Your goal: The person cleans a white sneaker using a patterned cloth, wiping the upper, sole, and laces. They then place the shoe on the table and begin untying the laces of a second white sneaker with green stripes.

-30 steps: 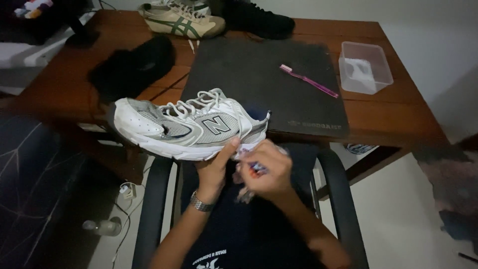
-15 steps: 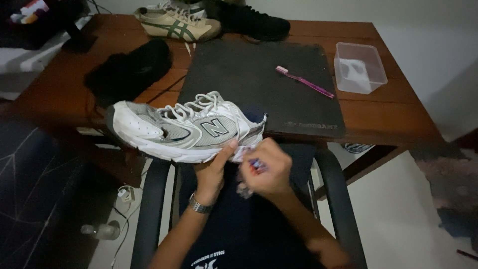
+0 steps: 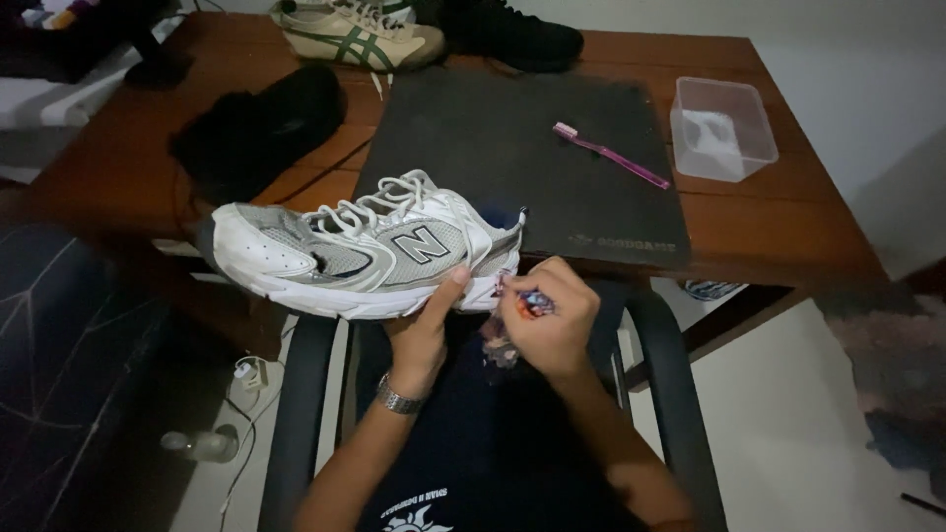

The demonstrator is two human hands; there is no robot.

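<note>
White-and-grey running shoe (image 3: 360, 251): lies on its side above the lap, toe to the left, heel at the table's near edge. Left hand (image 3: 426, 330): grips the shoe from beneath near the heel, thumb on the midsole; metal wristwatch (image 3: 398, 399) on the wrist. Right hand (image 3: 547, 320): clenched around a small crumpled cloth (image 3: 522, 300), pressed against the heel. Wooden table (image 3: 769, 222): bears a dark mat (image 3: 512, 148), pink toothbrush (image 3: 611, 155), clear plastic container (image 3: 722, 128), black pouch (image 3: 258, 128), beige sneaker (image 3: 357, 37), black shoe (image 3: 512, 34).

Bare dark mat (image 3: 512, 148) between white sneaker (image 3: 365, 251) and toothbrush (image 3: 611, 155).
</note>
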